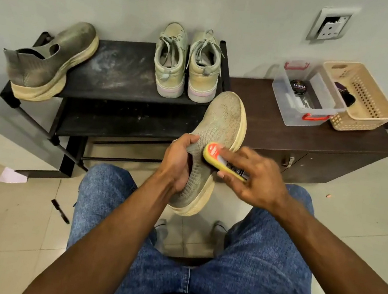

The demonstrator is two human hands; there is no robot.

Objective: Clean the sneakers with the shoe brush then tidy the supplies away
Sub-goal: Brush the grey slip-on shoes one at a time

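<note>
Now both hands busy — left (177, 163) gripping sneaker (217, 135), right (256, 179) clasping shoe brush (217, 156).

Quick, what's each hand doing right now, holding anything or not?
Left hand: closed, gripping the grey knit sneaker at its opening.
Right hand: closed, holding the yellow shoe brush against the sneaker's side.

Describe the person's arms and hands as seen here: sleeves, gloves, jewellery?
Both arms are bare along the whole visible forearm, with no sleeve in view. The left hand and the right hand wear no gloves. No watch, ring or wristband shows on either wrist or on the visible fingers. The fingernails look short and plain. Below the arms, blue denim jeans cover the legs.
</note>
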